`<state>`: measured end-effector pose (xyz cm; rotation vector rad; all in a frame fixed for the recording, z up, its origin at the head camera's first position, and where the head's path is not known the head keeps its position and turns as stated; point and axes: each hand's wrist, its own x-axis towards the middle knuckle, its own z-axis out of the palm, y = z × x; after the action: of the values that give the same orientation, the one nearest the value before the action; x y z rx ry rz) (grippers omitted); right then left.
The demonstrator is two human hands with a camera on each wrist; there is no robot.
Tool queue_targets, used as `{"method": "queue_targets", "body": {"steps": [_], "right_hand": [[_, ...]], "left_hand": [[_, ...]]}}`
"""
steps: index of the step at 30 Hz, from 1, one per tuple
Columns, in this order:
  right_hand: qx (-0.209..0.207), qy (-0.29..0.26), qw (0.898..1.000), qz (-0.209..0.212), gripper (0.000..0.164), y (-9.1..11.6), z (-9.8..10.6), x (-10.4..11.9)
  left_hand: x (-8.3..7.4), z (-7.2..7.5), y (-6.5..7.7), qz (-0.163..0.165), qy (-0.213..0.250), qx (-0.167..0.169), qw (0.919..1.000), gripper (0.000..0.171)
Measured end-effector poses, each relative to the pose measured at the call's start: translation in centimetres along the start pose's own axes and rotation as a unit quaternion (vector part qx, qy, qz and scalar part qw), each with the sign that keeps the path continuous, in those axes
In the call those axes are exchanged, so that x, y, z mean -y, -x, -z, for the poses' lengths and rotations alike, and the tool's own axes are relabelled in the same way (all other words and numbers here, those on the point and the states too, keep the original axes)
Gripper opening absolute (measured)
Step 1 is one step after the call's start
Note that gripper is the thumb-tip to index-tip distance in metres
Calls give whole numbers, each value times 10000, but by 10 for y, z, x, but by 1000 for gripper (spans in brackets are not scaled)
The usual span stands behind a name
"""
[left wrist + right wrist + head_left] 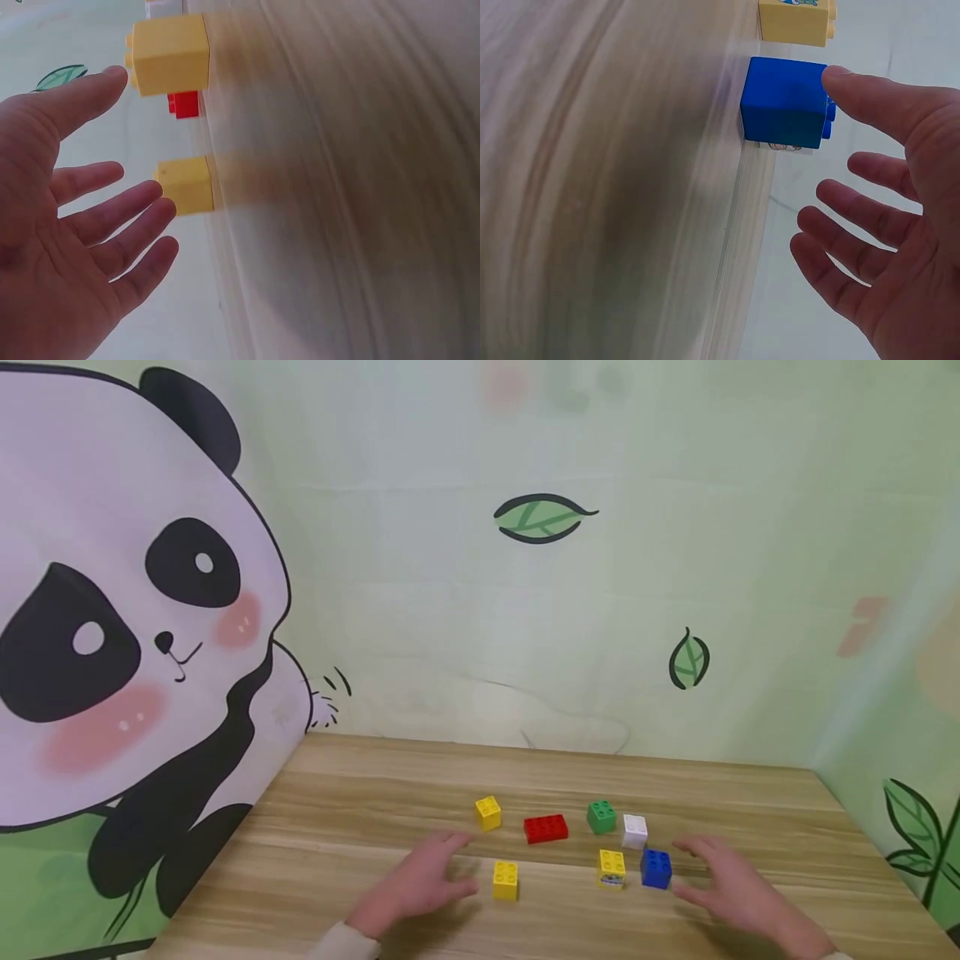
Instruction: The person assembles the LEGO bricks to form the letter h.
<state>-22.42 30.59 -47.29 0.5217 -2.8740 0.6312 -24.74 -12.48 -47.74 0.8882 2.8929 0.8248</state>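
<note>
My left hand [422, 878] hovers over the table with its fingers spread and holds nothing. Closest to it are a yellow brick [506, 880] at the front and another yellow brick [488, 812] farther back; both also show in the left wrist view. My right hand [726, 885], fingers apart and nothing in them, is just right of a blue brick [656, 868]. Left of that stands a yellow brick with a printed picture [611, 869]. Behind them are a white brick [634, 831] and a green brick [602, 817]. A long red brick [546, 828] lies mid-group.
The bricks stand apart on a wood-grain table [360, 802]. A pale green wall cloth [420, 610] with leaves rises behind the table's back edge. A large printed panda [135, 635] covers its left side.
</note>
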Motion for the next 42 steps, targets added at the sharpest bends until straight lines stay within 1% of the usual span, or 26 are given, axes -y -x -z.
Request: {"method": "queue_targets", "body": {"steps": [4, 10, 15, 18, 22, 27, 29, 34, 42], "right_hand": [[112, -5, 9999, -31, 54, -3, -2, 0], [276, -156, 9994, -166, 52, -7, -4, 2], [403, -341, 9982, -299, 51, -11, -7, 5], [527, -463, 9966, -431, 51, -13, -8, 7], [658, -612, 9949, -450, 48, -15, -9, 8], [738, -651, 9950, -188, 44, -16, -10, 7], [757, -646, 9949, -181, 44, -16, -11, 6], [837, -721, 9933, -332, 44, -18, -15, 5], [827, -736, 9936, -215, 44, -18, -16, 7]], "left_hand": [[-6, -4, -6, -113, 17, 90, 9999, 62], [-9, -12, -16, -247, 101, 272, 9993, 60], [-12, -15, -23, -346, 346, 451, 9978, 46], [-14, -17, -26, -448, 370, 447, 9973, 38], [-13, -21, -28, -583, 331, 345, 9972, 34], [-14, -24, -29, -573, 449, 378, 9966, 25], [-14, -24, -29, -541, 500, 423, 9964, 23], [-15, -24, -29, -466, 582, 480, 9961, 24], [-13, -25, -30, -457, 612, 514, 9958, 26]]}}
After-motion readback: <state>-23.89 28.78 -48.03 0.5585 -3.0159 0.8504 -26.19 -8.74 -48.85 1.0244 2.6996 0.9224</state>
